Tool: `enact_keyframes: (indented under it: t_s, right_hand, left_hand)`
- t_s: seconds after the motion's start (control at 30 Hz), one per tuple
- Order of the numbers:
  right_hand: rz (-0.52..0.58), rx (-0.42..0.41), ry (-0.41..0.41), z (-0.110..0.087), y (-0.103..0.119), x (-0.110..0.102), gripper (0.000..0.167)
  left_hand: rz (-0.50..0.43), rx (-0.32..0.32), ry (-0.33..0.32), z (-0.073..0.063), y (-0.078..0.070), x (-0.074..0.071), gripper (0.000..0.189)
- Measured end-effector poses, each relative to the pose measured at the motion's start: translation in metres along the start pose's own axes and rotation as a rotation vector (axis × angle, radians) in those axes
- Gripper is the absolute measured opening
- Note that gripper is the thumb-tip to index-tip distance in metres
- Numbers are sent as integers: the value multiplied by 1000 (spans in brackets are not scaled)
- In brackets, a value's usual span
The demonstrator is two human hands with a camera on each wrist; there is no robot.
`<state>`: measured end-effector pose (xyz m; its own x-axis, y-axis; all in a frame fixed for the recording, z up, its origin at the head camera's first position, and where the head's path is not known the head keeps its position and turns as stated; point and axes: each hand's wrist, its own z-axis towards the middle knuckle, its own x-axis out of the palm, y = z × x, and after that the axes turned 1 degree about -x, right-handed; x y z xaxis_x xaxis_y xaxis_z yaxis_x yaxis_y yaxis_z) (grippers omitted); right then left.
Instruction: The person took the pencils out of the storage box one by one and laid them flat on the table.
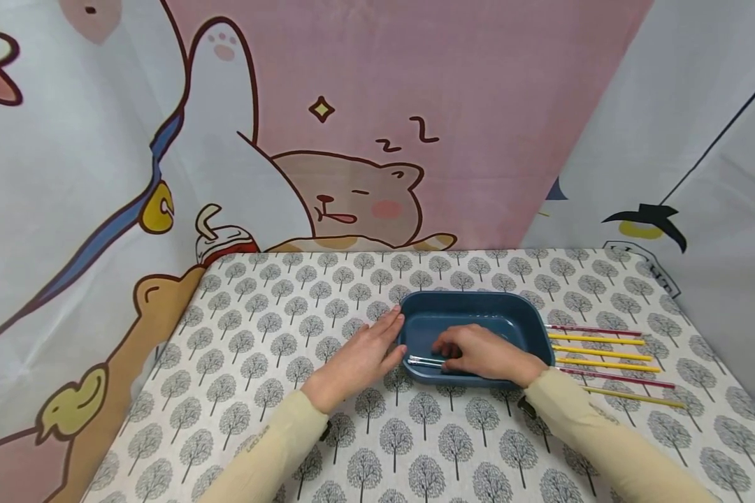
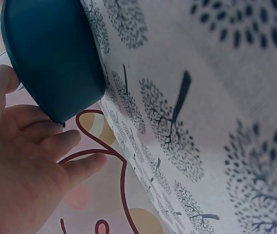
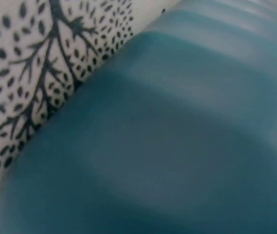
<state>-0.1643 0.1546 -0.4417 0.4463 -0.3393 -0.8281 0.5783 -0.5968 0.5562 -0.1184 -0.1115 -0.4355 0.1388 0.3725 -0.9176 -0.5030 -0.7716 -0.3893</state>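
A dark blue rectangular box stands on the table, its inside partly covered by my right hand. My left hand rests against the box's left end with fingers extended. In the left wrist view, the thumb and fingers of that hand lie along the rim of the blue box. My right hand reaches down into the box with curled fingers and pinches slim, pale stick-like things lying near its front wall. Their far ends are hidden under the hand. Only the blurred box wall fills most of the right wrist view.
To the right of the box, several slim sticks lie side by side, including a yellow one and a dark red one. The tablecloth has a tree print. Cartoon-printed curtains hang behind and at the sides.
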Motion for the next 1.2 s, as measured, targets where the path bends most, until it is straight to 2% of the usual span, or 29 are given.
enact_keyframes:
  t_s: [0.23,0.7,0.97,1.2]
  right_hand:
    - [-43,-9,23,2,1,0,24]
    - [-50,10,52,5,2,0,15]
    - [-38,15,46,4,2,-1,12]
    - [-38,-17,21,3,3,-2,12]
  left_hand:
    - [-6,4,-13,1,1,1,61]
    - [-11,9,-17,1,2,2,62]
    - [-8,9,-17,1,2,1,62]
    - [-6,10,-18,1,2,2,61]
